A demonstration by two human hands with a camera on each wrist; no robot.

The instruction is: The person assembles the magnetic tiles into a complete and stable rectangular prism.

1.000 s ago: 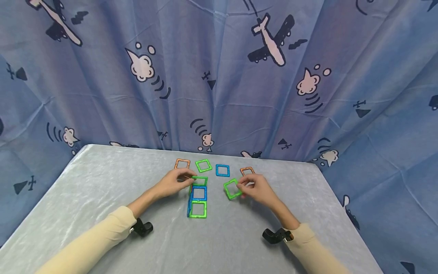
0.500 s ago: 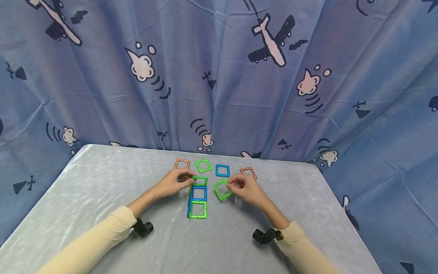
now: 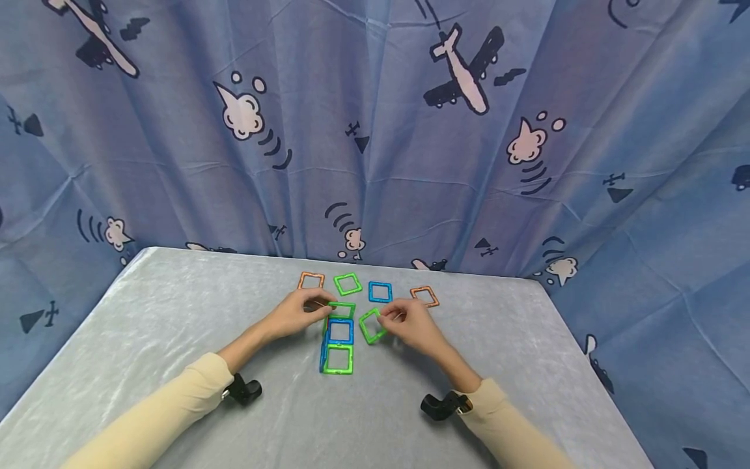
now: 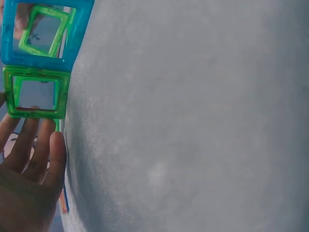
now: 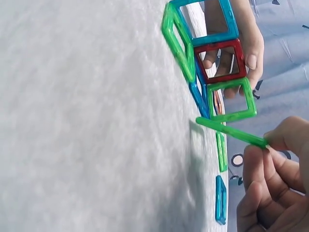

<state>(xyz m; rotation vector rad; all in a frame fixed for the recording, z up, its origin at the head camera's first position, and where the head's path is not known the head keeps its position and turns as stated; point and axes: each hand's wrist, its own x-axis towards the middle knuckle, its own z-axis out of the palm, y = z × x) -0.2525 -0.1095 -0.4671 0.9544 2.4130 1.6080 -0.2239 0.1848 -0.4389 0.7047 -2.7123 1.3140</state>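
Note:
Between the hands, several see-through magnetic tiles join into a low build. Blue (image 3: 340, 320) and green tiles lie at its floor, and a red tile (image 5: 240, 58) and a green tile (image 5: 251, 99) stand upright. My left hand (image 3: 299, 311) holds the build's far left corner, long fingers along the outer side, thumb at the top edge. A loose green square tile (image 5: 234, 133) is pinched between thumb and fingers of my right hand (image 3: 413, 322). It is tilted above the table, just right of the build, one edge near the upright green tile in the right wrist view.
Behind the build, a row of loose square tiles lies on the pale table (image 3: 328, 423): orange (image 3: 312, 274), green (image 3: 344, 275), blue (image 3: 380, 301) and another orange (image 3: 420, 288). A blue patterned curtain (image 3: 375, 130) hangs along the table's far edge.
My right hand has moved left with the green tile, bringing it close to the build and uncovering the right orange tile. My left hand has stayed at the same corner.

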